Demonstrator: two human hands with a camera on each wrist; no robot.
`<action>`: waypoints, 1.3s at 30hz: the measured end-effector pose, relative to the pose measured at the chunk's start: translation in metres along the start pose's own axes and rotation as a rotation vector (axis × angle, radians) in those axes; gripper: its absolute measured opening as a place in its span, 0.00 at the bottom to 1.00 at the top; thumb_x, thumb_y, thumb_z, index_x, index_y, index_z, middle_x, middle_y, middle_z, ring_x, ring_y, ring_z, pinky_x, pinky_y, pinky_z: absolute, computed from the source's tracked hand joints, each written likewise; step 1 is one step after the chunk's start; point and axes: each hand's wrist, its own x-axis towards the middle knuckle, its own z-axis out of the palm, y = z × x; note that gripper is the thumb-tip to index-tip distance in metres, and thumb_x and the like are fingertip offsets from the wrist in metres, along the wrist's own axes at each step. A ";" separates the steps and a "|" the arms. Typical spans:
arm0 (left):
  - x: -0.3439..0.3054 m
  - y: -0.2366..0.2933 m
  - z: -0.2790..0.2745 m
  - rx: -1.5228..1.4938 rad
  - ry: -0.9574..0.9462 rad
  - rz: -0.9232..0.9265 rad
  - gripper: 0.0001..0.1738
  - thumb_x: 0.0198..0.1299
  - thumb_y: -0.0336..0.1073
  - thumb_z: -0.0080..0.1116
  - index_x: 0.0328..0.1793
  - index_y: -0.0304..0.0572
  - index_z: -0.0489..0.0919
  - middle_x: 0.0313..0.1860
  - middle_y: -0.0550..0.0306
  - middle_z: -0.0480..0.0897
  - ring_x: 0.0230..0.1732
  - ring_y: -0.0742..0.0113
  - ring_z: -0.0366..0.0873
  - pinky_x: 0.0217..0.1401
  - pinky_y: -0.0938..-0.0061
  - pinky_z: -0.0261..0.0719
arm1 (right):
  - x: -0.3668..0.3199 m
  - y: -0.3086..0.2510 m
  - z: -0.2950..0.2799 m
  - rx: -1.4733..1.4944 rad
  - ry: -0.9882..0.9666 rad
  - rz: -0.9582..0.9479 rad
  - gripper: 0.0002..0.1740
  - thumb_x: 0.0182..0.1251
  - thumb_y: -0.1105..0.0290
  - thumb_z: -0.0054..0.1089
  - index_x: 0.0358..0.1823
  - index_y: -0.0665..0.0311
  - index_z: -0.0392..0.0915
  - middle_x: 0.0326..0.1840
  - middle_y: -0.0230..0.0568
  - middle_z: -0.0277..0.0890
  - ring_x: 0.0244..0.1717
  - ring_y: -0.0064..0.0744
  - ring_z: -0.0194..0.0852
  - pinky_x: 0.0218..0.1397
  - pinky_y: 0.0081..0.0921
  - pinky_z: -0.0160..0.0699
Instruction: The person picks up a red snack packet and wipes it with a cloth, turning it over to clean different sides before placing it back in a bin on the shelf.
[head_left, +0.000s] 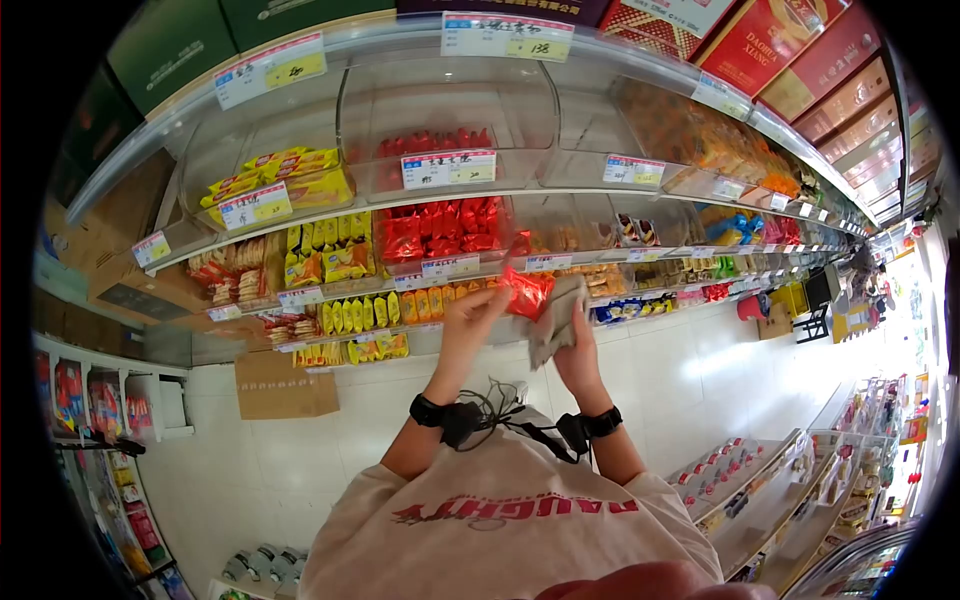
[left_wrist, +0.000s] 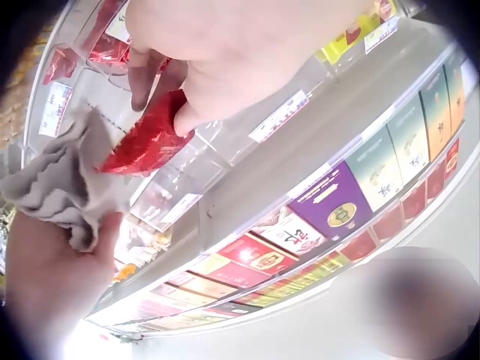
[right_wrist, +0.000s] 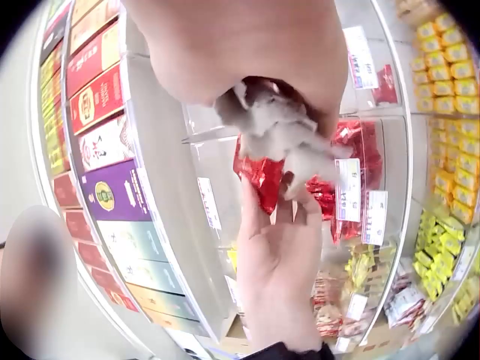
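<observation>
Between thumb and fingers, my left hand [head_left: 472, 322] pinches a shiny red snack packet [head_left: 528, 293] in front of the shelf. My right hand [head_left: 577, 350] grips a crumpled grey cloth [head_left: 556, 325] right beside the packet. In the left wrist view, the cloth [left_wrist: 64, 176] bunches up out of the right fist, and the red packet [left_wrist: 150, 139] hangs from the left fingertips. The right wrist view shows the cloth [right_wrist: 274, 124] close over the packet [right_wrist: 262, 180]. Behind the hands, a clear bin holds many similar red packets [head_left: 440, 228].
Tiered shelves carry clear bins with price tags [head_left: 448, 168] and yellow snack packets [head_left: 275, 175]. Boxed goods [head_left: 750, 45] line the top shelf. A cardboard box [head_left: 287, 386] sits on the floor at left. Another shelf unit [head_left: 770, 500] stands at lower right.
</observation>
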 end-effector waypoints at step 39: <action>0.140 -0.065 0.111 0.488 -0.096 -0.024 0.35 0.63 0.34 0.72 0.73 0.33 0.69 0.51 0.51 0.85 0.52 0.70 0.82 0.52 0.77 0.79 | 0.175 -0.034 -0.127 -0.277 0.137 -0.128 0.15 0.74 0.63 0.64 0.40 0.71 0.81 0.32 0.32 0.80 0.33 0.17 0.73 0.35 0.24 0.71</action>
